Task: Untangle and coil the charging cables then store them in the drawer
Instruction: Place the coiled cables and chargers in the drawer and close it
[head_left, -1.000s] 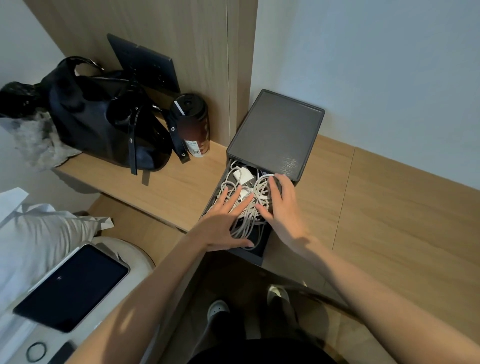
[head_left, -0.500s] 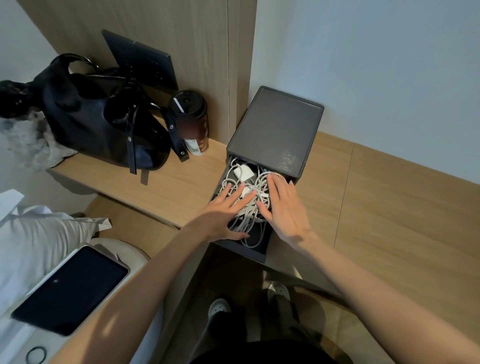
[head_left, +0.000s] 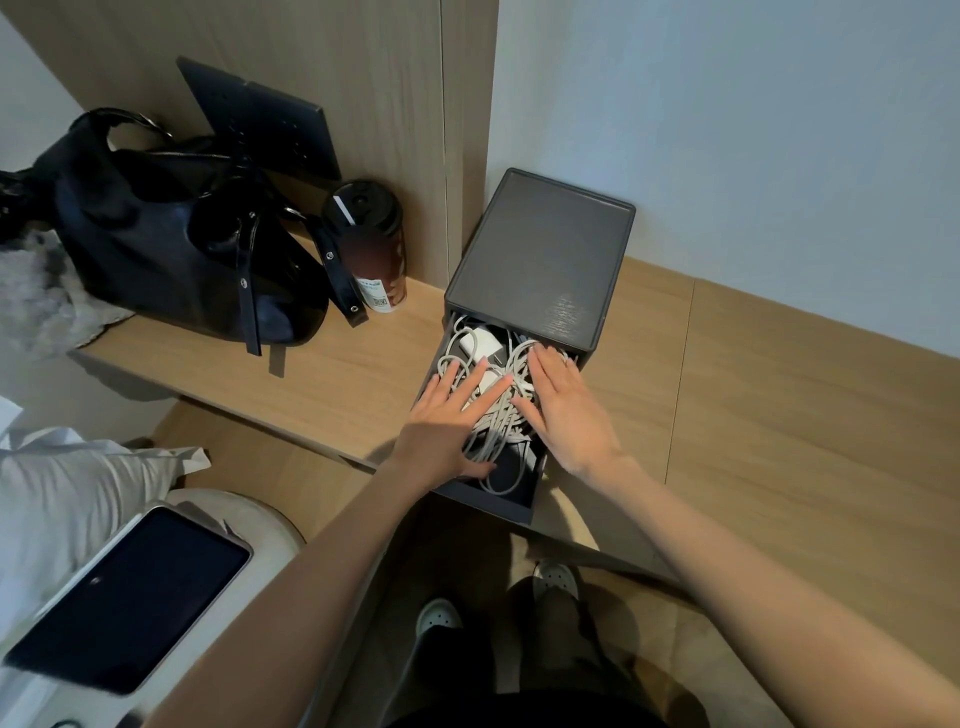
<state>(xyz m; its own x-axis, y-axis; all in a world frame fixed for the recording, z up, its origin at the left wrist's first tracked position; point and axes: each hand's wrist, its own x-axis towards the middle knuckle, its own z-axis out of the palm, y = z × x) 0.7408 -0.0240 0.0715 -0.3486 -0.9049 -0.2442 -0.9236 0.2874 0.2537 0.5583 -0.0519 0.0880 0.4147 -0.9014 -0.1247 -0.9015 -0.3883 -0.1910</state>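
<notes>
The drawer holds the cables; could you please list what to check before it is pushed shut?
1. Drawer open: ok.
2. Cables inside its walls: ok.
3. Cables coiled: not ok, loose tangle.
4. Pile low enough to pass under the cabinet: cannot tell.
5. Left hand and right hand clear of the cabinet's edge: not ok, the right one reaches it.

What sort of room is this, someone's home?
Likely a bedroom or hotel room: white bedding at the left, a black handbag on a wooden ledge, and a tablet lying beside the bedding.
</notes>
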